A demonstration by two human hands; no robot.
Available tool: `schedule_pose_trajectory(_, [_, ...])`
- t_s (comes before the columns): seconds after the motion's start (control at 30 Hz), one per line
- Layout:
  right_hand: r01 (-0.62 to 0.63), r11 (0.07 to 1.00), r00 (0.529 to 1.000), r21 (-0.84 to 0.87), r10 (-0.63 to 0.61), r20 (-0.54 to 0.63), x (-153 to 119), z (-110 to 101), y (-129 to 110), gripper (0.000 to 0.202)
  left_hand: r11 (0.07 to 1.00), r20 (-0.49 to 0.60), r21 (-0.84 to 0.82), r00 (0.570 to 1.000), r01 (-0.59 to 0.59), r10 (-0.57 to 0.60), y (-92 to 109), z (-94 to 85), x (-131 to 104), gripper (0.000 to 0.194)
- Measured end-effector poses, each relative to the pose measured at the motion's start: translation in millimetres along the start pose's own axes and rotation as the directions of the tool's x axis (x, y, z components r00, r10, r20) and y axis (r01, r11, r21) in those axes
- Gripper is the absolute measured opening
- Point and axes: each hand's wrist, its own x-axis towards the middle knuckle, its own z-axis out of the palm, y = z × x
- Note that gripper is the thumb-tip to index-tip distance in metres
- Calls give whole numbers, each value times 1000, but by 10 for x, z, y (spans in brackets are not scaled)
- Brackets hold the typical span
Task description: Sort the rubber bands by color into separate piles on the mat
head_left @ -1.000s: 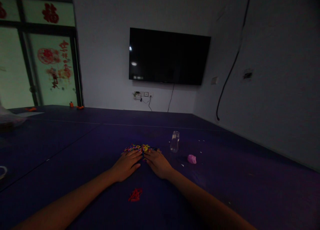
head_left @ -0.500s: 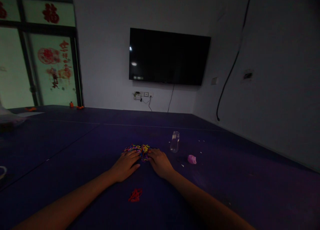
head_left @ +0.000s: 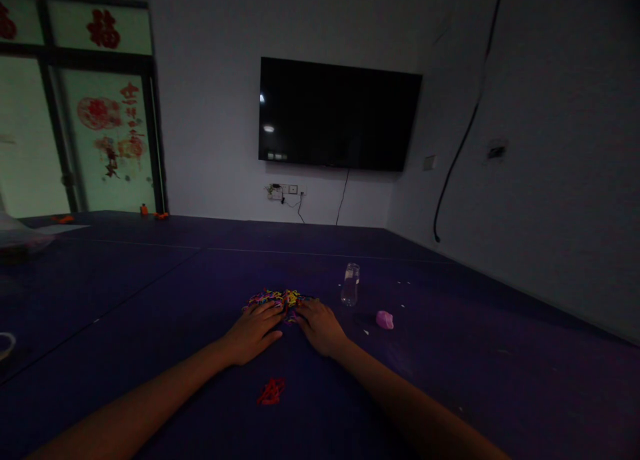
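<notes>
A pile of thin, multicoloured pieces like small rubber bands (head_left: pixel 291 299) lies on the dark purple surface ahead of me. My left hand (head_left: pixel 255 333) rests flat on the left part of the pile, palm down, with its fingers stretched forward and the thumb apart. On the pile's right side lies my right hand (head_left: pixel 321 325), also palm down with fingers extended. Parts of the pile are hidden under both hands. Nearer to me, between my forearms, is a separate small heap of red pieces (head_left: pixel 271 391); neither hand touches it.
A clear bottle (head_left: pixel 351 285) stands right of the pile, with a crumpled-looking pink object (head_left: pixel 385 320) closer to me. White scraps are scattered around them. At the far left are a translucent bag (head_left: pixel 23 237) and a white ring-shaped rim (head_left: pixel 7 345). A wall with a television (head_left: pixel 337 113) stands behind.
</notes>
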Motion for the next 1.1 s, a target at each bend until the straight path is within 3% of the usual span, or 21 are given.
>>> schedule_pose_trajectory(0.2, [1, 1000, 1000, -27, 0, 30, 17, 7, 10, 38, 999, -25, 4, 999, 45, -45, 18, -14, -13, 45])
schedule_pose_trajectory(0.43, [32, 999, 999, 7, -33, 33, 26, -17, 12, 36, 999, 6, 32, 1000, -29, 29, -21, 17, 2, 48])
schedule_pose_trajectory(1.1, [72, 997, 997, 12, -72, 30, 56, 13, 36, 30, 999, 28, -29, 999, -28, 28, -20, 13, 2, 51])
